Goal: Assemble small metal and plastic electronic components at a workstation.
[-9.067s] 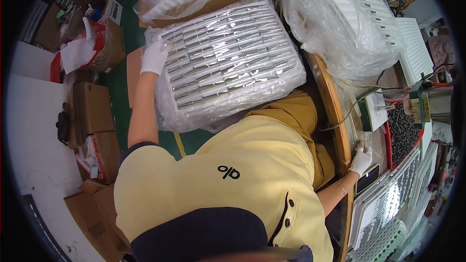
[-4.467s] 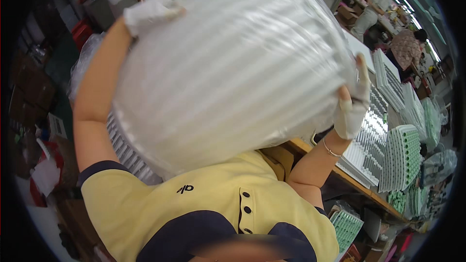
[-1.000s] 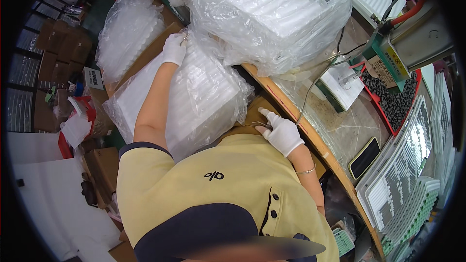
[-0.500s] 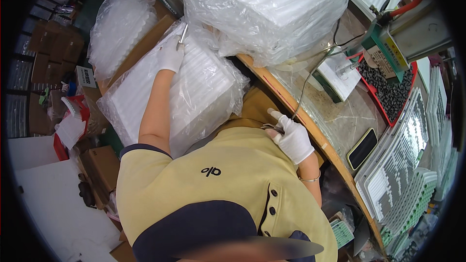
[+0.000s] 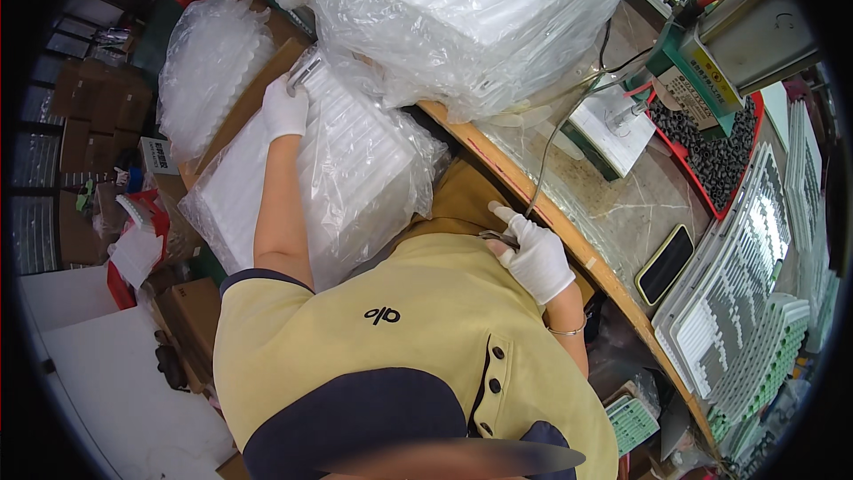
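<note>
My left hand [image 5: 284, 111], in a white glove, is at the far end of a plastic-wrapped stack of ridged white trays [image 5: 355, 156]. Its fingers are closed at a short, shiny metal tube [image 5: 306, 71], which lies against the top tray's far edge. By the wooden table edge, my right hand [image 5: 539, 262], also gloved, is closed around a small metal piece [image 5: 498, 236]. Only the end of that piece shows, so its exact kind is unclear. The right forefinger sticks out.
A larger bagged stack of white trays [image 5: 462, 18] stands at the table's far side, holding several metal tubes. To the right are a green bench press [image 5: 702, 80], a red bin [image 5: 755, 138] of black parts, a phone [image 5: 665, 265] and grey racks [image 5: 724, 284]. Cartons [image 5: 107, 107] stand left.
My left hand has moved left and slightly nearer; the tube it held up now rests down at the tray's far edge. The right hand stays almost still. The view has shifted slightly.
</note>
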Tool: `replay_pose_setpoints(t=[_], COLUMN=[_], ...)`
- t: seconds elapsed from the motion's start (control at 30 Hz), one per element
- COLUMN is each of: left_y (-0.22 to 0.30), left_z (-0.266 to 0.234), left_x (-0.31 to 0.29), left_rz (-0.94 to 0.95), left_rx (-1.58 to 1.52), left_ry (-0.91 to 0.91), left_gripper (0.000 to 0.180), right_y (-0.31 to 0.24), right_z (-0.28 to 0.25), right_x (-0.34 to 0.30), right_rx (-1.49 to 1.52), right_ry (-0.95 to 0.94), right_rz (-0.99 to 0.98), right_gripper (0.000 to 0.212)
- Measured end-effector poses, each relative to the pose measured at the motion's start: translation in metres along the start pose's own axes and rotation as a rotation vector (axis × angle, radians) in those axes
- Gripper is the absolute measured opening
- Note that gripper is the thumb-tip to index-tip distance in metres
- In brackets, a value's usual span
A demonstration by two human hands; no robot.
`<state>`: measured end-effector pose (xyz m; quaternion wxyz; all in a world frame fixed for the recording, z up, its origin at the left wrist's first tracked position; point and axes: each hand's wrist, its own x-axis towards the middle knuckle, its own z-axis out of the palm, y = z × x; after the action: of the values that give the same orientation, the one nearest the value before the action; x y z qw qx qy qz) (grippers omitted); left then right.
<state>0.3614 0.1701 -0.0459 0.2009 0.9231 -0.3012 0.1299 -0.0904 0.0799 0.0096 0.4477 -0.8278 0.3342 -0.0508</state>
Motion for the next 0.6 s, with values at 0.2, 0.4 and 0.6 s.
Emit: replay_pose_setpoints(t=[0.2,0.4,0.6], left_y=[0.023,0.015,-0.004], left_z=[0.001,0.026,0.043], left_x=[-0.006,0.004,0.007], left_rz=[0.297,0.259,0.282], left_rx=[0.12,0.228,-0.234], left_ry=[-0.159,-0.2,0.177], left_gripper=[0.042,0.05,0.041], right_y=[-0.003,-0.006,0.002], right_z=[-0.007,-0.016,-0.021], right_x=[-0.001,-0.003,-0.022], right_rx=[-0.006,-0.034,0.065], right_ry=[0.006,-0.001,0.049], right_rz=[-0.013,-0.031,-0.022], right_gripper=[0.05,0.049,0.049])
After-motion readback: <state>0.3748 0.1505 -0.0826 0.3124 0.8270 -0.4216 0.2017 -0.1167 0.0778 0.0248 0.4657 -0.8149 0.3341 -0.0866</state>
